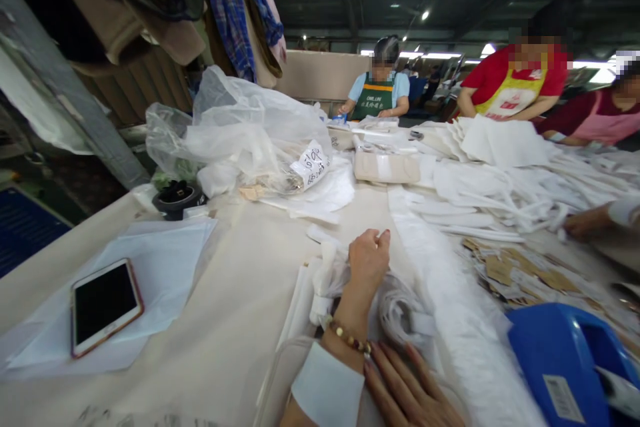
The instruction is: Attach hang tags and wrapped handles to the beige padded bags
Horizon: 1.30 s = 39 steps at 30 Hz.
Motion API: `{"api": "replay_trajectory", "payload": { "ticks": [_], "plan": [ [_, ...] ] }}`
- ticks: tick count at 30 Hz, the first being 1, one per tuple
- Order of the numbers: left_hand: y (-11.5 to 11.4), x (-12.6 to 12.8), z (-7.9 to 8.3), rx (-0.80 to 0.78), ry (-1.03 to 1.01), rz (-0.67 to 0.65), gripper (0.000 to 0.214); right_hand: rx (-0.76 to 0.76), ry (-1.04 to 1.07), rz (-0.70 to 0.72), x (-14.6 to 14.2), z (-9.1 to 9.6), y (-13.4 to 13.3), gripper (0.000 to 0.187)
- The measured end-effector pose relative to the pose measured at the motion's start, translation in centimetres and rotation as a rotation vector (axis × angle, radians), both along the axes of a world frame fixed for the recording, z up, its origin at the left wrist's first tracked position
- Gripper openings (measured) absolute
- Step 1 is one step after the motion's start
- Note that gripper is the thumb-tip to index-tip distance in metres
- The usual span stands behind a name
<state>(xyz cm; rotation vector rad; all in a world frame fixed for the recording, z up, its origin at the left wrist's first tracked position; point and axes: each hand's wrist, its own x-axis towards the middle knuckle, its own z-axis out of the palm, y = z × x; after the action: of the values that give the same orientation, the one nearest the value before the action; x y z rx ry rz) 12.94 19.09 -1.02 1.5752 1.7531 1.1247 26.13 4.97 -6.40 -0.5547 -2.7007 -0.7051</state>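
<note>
My left hand (369, 255), with a beaded bracelet and a white cuff at the wrist, reaches forward over the table. Its fingers are curled in, and whatever they may hold is hidden. Below and beside it lies a gathered bundle of white fabric (327, 277). To its right sits a coiled white strap (400, 310). Lower down, my right hand (413, 387) lies flat with fingers stretched out, close to the left wrist. It rests on pale folded material, mostly covered by the hand and partly blurred.
At left, a phone (106, 307) lies on white sheets (175, 247). Clear plastic bags (250, 127) and a black round container (177, 199) stand behind. A blue plastic tool (565, 360), brown tags (500, 270) and white fabric piles (480, 193) are at right. Several co-workers sit beyond.
</note>
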Motion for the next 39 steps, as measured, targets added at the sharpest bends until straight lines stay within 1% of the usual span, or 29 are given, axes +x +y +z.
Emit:
{"api": "replay_trajectory", "payload": {
  "ticks": [2, 4, 7, 9, 10, 12, 13, 14, 15, 16, 17, 18, 20, 22, 24, 26, 27, 28, 30, 31, 32, 33, 34, 36, 37, 38, 39],
  "plan": [
    [0.0, 0.2, 0.2, 0.032, -0.007, 0.004, 0.026, -0.066, 0.031, -0.011, 0.0, 0.7, -0.3, 0.055],
    [-0.2, 0.6, 0.9, 0.061, -0.013, 0.001, 0.025, -0.177, 0.079, -0.04, 0.1, 1.4, -0.9, 0.065],
    [-1.5, 0.9, 3.1, 0.108, -0.02, -0.041, 0.024, -0.365, 0.106, -0.11, -0.2, 2.0, -2.1, 0.067],
    [-3.6, 0.2, 4.9, 0.154, -0.007, -0.095, 0.023, -0.458, 0.106, -0.148, -0.4, 2.4, -2.7, 0.065],
    [-4.9, -0.7, 5.7, 0.176, 0.009, -0.116, 0.022, -0.489, 0.108, -0.163, -0.6, 2.6, -2.9, 0.064],
    [-8.1, -3.7, 6.4, 0.202, 0.057, -0.119, 0.024, -0.521, 0.104, -0.186, -0.7, 3.0, -3.2, 0.063],
    [-9.8, -5.5, 6.2, 0.199, 0.084, -0.101, 0.029, -0.527, 0.101, -0.19, -0.8, 3.2, -3.3, 0.063],
    [-11.5, -7.4, 5.7, 0.189, 0.108, -0.088, 0.039, -0.528, 0.104, -0.191, -0.8, 3.3, -3.4, 0.063],
    [-13.1, -9.2, 4.7, 0.156, 0.133, -0.063, 0.049, -0.523, 0.113, -0.189, -0.8, 3.4, -3.4, 0.062],
    [-14.5, -10.8, 3.6, 0.054, 0.147, -0.026, 0.06, -0.517, 0.127, -0.186, -0.9, 3.5, -3.5, 0.062],
    [-15.7, -12.2, 2.2, -0.073, 0.117, -0.011, 0.068, -0.509, 0.145, -0.185, -0.9, 3.5, -3.5, 0.062],
    [-16.7, -13.1, 0.9, -0.184, 0.033, -0.016, 0.073, -0.501, 0.162, -0.185, -1.0, 3.5, -3.4, 0.062],
    [-18.0, -14.0, -1.4, -0.278, -0.079, -0.012, 0.079, -0.482, 0.182, -0.175, -1.0, 3.4, -3.4, 0.062],
    [-18.6, -14.0, -2.6, -0.288, -0.126, 0.002, 0.082, -0.441, 0.219, -0.165, -0.7, 3.0, -3.4, 0.053],
    [-18.6, -13.8, -2.9, -0.292, -0.153, 0.017, 0.082, -0.379, 0.344, -0.225, -0.2, 2.2, -3.7, 0.043],
    [-18.2, -13.9, -2.6, -0.31, -0.197, 0.018, 0.081, -0.355, 0.572, -0.391, 0.6, 1.4, -4.3, 0.041],
    [-18.1, -14.0, -2.4, -0.321, -0.219, 0.015, 0.079, -0.388, 0.692, -0.498, 1.0, 1.0, -4.7, 0.043],
    [-17.9, -14.2, -2.1, -0.334, -0.24, 0.008, 0.077, -0.458, 0.796, -0.607, 1.4, 0.8, -5.1, 0.048],
    [-17.5, -14.6, -1.7, -0.366, -0.281, -0.017, 0.071, -0.694, 0.94, -0.789, 1.8, 1.0, -5.8, 0.058],
    [-17.4, -14.8, -1.5, -0.388, -0.3, -0.033, 0.069, -0.831, 0.995, -0.855, 1.8, 1.4, -6.0, 0.062],
    [-17.2, -14.9, -1.2, -0.411, -0.318, -0.05, 0.068, -0.975, 1.052, -0.889, 1.8, 2.1, -6.0, 0.064],
    [-17.0, -15.0, -0.9, -0.435, -0.336, -0.067, 0.067, -1.131, 1.112, -0.884, 1.7, 2.8, -6.1, 0.064],
    [-16.9, -15.0, -0.6, -0.46, -0.356, -0.086, 0.067, -1.297, 1.167, -0.841, 1.7, 3.7, -6.0, 0.061],
    [-16.5, -15.0, 0.1, -0.517, -0.407, -0.132, 0.066, -1.604, 1.213, -0.681, 1.7, 5.3, -5.8, 0.05],
    [-16.3, -14.9, 0.4, -0.546, -0.433, -0.155, 0.066, -1.719, 1.198, -0.594, 1.8, 5.9, -5.6, 0.046],
    [-16.3, -14.8, 0.7, -0.577, -0.455, -0.185, 0.065, -1.792, 1.165, -0.522, 2.0, 6.4, -5.5, 0.043],
    [-16.2, -14.6, 0.9, -0.611, -0.492, -0.223, 0.064, -1.818, 1.131, -0.471, 2.3, 6.8, -5.3, 0.042]
  ]
}}
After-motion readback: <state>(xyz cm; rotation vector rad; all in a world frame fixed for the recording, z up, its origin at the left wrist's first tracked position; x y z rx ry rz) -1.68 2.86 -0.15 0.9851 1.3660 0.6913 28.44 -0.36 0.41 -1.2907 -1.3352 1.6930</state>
